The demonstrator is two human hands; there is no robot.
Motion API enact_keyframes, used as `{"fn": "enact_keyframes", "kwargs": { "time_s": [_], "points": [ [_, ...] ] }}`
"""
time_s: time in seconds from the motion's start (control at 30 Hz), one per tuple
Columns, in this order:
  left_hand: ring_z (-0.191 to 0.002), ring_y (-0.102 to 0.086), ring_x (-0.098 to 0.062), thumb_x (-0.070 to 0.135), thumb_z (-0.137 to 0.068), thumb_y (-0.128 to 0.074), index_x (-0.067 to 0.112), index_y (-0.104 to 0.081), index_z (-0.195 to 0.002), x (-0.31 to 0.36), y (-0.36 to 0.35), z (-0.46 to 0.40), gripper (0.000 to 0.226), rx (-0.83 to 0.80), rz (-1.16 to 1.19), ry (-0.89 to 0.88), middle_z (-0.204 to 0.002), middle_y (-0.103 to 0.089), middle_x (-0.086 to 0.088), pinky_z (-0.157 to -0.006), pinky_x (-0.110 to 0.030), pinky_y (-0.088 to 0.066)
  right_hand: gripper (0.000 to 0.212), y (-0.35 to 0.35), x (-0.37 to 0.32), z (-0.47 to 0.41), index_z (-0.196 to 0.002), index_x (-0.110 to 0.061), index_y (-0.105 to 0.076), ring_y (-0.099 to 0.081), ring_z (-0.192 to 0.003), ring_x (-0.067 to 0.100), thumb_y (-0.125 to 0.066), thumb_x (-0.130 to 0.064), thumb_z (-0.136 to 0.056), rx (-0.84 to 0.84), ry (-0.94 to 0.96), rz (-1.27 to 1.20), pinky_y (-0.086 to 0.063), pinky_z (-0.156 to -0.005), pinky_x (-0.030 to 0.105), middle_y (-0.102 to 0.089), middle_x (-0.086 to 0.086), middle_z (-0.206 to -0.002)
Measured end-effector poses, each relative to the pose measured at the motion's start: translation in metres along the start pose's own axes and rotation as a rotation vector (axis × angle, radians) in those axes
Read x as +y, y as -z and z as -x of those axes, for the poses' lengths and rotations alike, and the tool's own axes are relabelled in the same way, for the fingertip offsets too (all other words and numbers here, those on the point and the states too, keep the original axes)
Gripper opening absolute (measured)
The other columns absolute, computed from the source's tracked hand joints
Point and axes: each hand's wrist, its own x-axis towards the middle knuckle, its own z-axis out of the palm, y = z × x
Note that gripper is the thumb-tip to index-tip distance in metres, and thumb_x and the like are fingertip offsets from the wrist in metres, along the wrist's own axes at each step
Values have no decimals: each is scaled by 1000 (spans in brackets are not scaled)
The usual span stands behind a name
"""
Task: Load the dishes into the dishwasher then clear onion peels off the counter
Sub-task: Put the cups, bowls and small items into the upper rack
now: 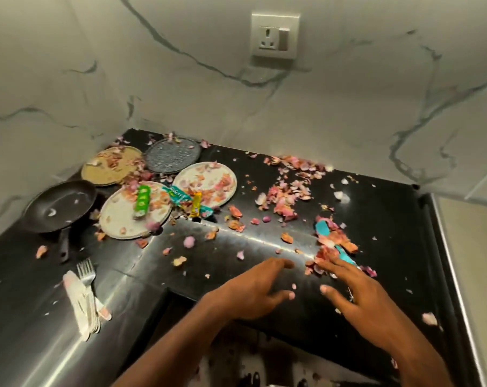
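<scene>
Pink and orange onion peels (pixel 288 188) lie scattered over the black counter (pixel 376 208). Several dirty plates sit at the back left: a white plate (pixel 206 184), another white plate (pixel 119 216), a tan plate (pixel 112 166) and a grey plate (pixel 172 157). A black frying pan (pixel 59 206) stands left of them. My left hand (pixel 253 289) hovers flat over the counter, fingers relaxed. My right hand (pixel 351 289) reaches out with straight fingers that touch a heap of peels (pixel 331 247) lying on a teal wrapper (pixel 345 254).
Forks and white knives (pixel 84 291) lie at the front left. Green, teal and yellow snack wrappers (pixel 180 196) lie across the plates. A wall socket (pixel 274 36) sits on the marble backsplash. The counter's right edge (pixel 446 247) has a metal trim.
</scene>
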Motion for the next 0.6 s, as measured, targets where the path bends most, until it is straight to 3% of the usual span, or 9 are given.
{"fn": "enact_keyframes", "kwargs": {
  "time_s": [0.13, 0.23, 0.37, 0.47, 0.6],
  "points": [
    [-141, -42, -9, 41, -101, -63, 25, -36, -155, -1, 8, 0, 63, 34, 23, 61, -156, -44, 3, -117, -26, -34, 51, 10, -7, -18, -145, -53, -48, -21, -153, -2, -59, -57, -95, -77, 61, 25, -29, -125, 37, -33, -22, -164],
    [-143, -41, -10, 42, -101, -63, 24, -35, -156, 0, 10, -3, 64, 72, 34, 107, -156, -44, 3, -114, -22, -33, 43, 20, -12, -27, -137, -57, -50, -24, -150, -3, -60, -55, -95, -98, 73, -3, -34, -123, 40, -37, -23, -160],
    [-142, -43, -11, 45, -100, -63, 27, -34, -157, 3, 9, -8, 66, 102, 54, 172, -156, -44, 4, -116, -27, -36, 56, 31, -13, -36, -137, -58, -50, -28, -148, -2, -48, -71, -82, -130, 126, 9, -36, -122, 41, -37, -28, -155],
    [-139, -46, -12, 45, -100, -63, 27, -36, -156, 4, 4, -11, 65, 142, 41, 236, -153, -47, 3, -114, -26, -37, 51, 36, -10, -47, -131, -64, -47, -27, -145, -5, -46, -75, -81, -160, 171, 13, -31, -121, 33, -36, -30, -152],
    [-133, -50, -14, 45, -100, -63, 27, -38, -154, 1, 3, -17, 62, 154, 22, 301, -148, -50, 2, -114, -35, -42, 37, 35, -8, -57, -131, -64, -49, -27, -143, -6, -60, -52, -97, -188, 191, -1, -28, -118, 31, -36, -30, -154]
  ]
}}
